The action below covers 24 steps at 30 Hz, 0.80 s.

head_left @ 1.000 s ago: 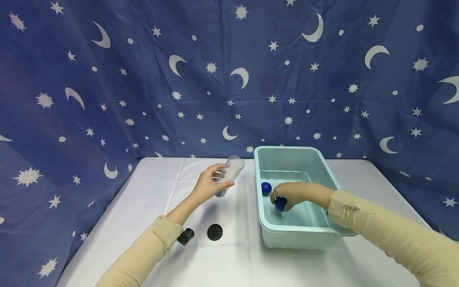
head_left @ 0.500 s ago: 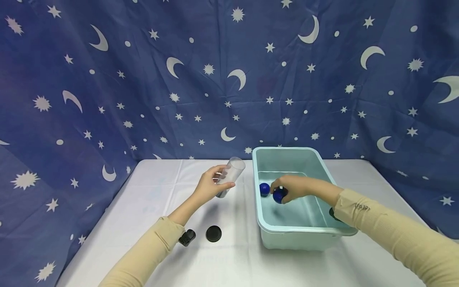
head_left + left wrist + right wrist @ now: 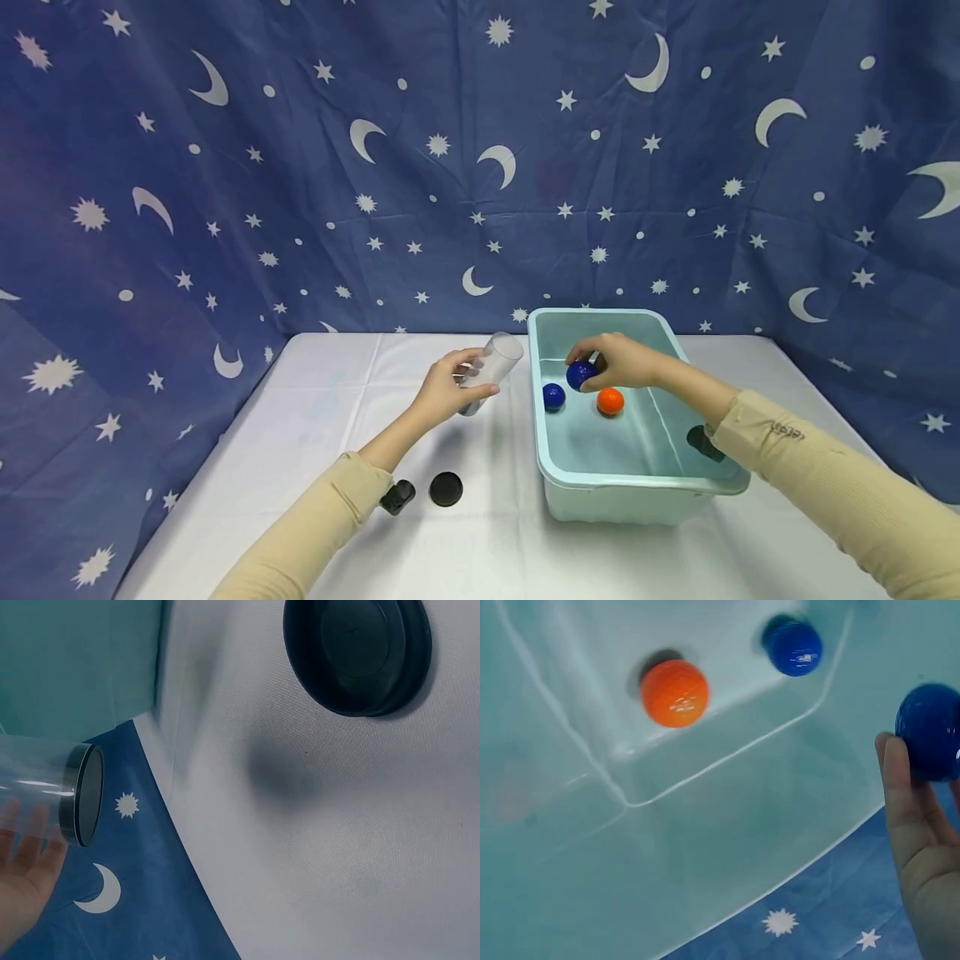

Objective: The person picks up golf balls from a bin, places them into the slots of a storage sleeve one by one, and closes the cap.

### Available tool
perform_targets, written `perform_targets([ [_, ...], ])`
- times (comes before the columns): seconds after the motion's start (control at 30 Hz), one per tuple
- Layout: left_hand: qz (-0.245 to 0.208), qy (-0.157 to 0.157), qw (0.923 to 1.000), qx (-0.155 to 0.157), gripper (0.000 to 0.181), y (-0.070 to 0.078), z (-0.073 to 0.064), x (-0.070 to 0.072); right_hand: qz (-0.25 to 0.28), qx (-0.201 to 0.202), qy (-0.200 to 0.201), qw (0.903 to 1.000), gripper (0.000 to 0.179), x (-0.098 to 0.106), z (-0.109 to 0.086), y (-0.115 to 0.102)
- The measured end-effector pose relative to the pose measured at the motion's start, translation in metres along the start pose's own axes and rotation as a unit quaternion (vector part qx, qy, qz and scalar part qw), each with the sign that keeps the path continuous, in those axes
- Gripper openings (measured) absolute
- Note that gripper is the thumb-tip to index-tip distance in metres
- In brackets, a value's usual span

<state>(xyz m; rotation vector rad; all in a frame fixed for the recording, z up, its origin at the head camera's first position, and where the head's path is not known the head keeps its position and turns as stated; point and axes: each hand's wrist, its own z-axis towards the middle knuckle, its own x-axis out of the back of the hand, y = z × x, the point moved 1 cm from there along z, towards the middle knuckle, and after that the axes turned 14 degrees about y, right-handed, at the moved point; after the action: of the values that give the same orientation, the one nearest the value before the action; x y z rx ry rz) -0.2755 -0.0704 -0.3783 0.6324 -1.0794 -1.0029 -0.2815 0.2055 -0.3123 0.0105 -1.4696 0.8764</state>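
My left hand grips a clear plastic tube, tilted with its open mouth up and to the right. A dark cap closes the tube's lower end, as the left wrist view shows. Between the fingertips of my right hand is a dimpled blue ball, raised above the floor of a pale teal tub. Another blue ball lies in the tub by its left wall. An orange ball rests on the tub floor, just below my right hand in the head view.
A round black lid lies on the white table in front of the tube, left of the tub. Black wrist cameras sit at both cuffs. A blue curtain with moons and stars hangs behind the table.
My right hand has lifted the blue ball and moved up and slightly back, which uncovers the orange ball. The left hand and tube have shifted a little to the right, with more tilt.
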Motion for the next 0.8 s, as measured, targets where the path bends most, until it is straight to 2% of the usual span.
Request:
perform_targets([
  [0.2, -0.004, -0.001, 1.0, 0.002, 0.056, 0.0, 0.0, -0.003, 0.006, -0.015, 0.073, 0.9972, 0.037, 0.0, 0.001, -0.005],
  [0.33, -0.005, 0.002, 1.0, 0.0, 0.056, 0.0, 0.0, -0.004, 0.019, -0.028, 0.106, 0.9938, 0.04, -0.002, 0.002, -0.012],
  [0.53, -0.002, -0.015, 0.9998, 0.009, 0.057, -0.003, 0.0, -0.004, 0.05, -0.058, 0.142, 0.9869, 0.041, -0.002, 0.001, -0.022],
  [0.77, 0.002, -0.008, 0.9999, -0.012, 0.056, -0.003, 0.001, 0.0, 0.078, -0.075, 0.162, 0.9807, 0.042, 0.002, 0.011, -0.043],
  [0.8, 0.007, -0.007, 0.9997, -0.024, 0.057, -0.002, 0.0, 0.001, 0.082, -0.078, 0.161, 0.9804, 0.042, 0.002, 0.013, -0.046],
])
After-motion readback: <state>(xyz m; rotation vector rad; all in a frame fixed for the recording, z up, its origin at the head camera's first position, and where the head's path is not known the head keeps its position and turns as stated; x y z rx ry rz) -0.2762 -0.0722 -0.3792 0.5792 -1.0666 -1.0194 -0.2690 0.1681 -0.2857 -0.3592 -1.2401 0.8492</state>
